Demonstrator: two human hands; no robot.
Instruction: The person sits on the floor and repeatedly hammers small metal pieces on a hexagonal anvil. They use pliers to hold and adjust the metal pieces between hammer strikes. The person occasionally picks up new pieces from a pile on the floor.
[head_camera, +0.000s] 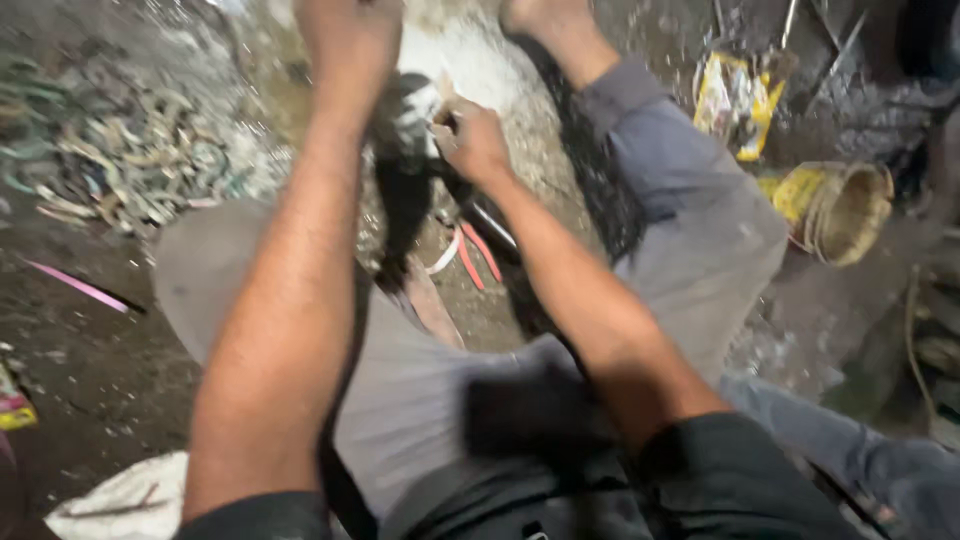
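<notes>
My left hand (350, 35) reaches far forward to the top edge of the view, blurred and partly cut off, so what it holds is unclear. My right hand (472, 140) is closed on a small object (443, 118) that I cannot make out, pressed against a dark black-and-white piece (410, 130) standing between my knees. Red-handled pliers (478, 252) lie on the ground just below that piece. My legs in grey trousers (700, 230) spread to either side, and a bare foot (545, 15) shows at the top.
A pile of small scrap pieces (130, 165) lies at the left, with a pink stick (80, 286) nearer. A yellow tin (840, 210) and a yellow packet (738, 100) sit at the right. A white sack (120, 500) is at the bottom left. The ground is dirty with bright shavings.
</notes>
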